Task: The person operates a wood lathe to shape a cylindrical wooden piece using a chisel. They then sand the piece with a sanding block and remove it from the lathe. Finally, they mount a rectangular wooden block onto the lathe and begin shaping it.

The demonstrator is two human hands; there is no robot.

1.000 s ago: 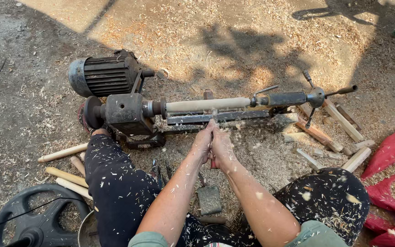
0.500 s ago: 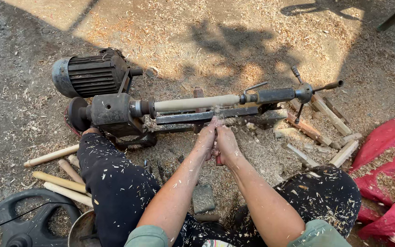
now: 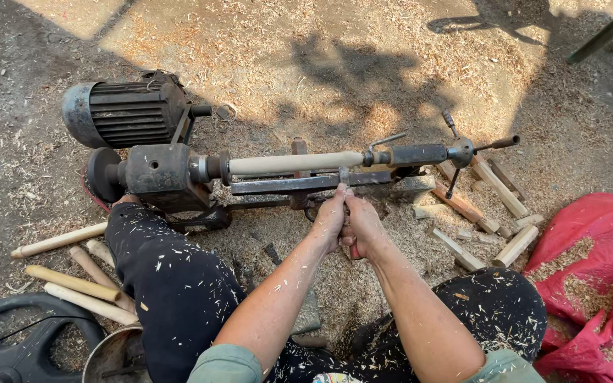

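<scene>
Hands: your left hand (image 3: pixel 331 216) and right hand (image 3: pixel 365 228) clasp one chisel (image 3: pixel 344 179), pointing away at one left-right spindle (image 3: pixel 294 164).

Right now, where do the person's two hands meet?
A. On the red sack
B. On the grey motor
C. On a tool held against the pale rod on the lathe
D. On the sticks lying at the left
C: the left hand and right hand clasp one tool whose tip meets the pale rod mounted on the lathe.
</scene>
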